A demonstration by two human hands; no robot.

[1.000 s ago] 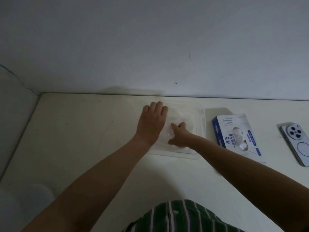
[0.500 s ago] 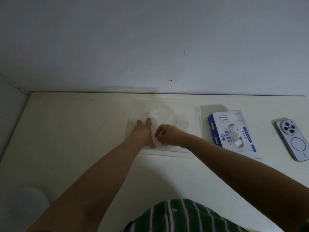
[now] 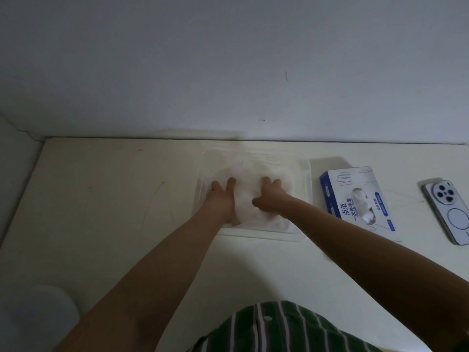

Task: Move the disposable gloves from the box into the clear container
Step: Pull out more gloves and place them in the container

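Both hands are down in the clear container [image 3: 307, 189], which sits on the cream table [image 3: 101, 212] close to the back wall [image 3: 228, 72], approx. mid-view. L hand [image 3: 221, 199] lies palm down on the left side of the pile of disposable gloves [image 3: 247, 199]. Its fingers [image 3: 215, 185] reach fwd, fairly straight and slightly spread, pressing on the crumpled white film; its thumb is hidden. R hand [image 3: 272, 199] lies on the right side of the same pile, fingers stretched fwd and a bit apart, thumb [image 3: 256, 201] sticking out toward the L hand. As far as the dim pic shows, it presses on the gloves rather than pinching them. The pile shows between the 2 hands and spreads past the fingertips toward the container's far wall, all of it inside the container. The glove box [image 3: 337, 184], white w/ blue edges and blue print, lies flat just right of the container; can't tell if they touch. A tuft of gloves [image 3: 360, 196] pokes out of the opening in its top. Further right, apart from the box, a phone [image 3: 454, 217] lies screen-down, camera ring toward the wall. At the near edge is a green striped shirt [image 3: 279, 329]. Bottom left is a pale round obj. [image 3: 38, 318], too blurred to tell what.
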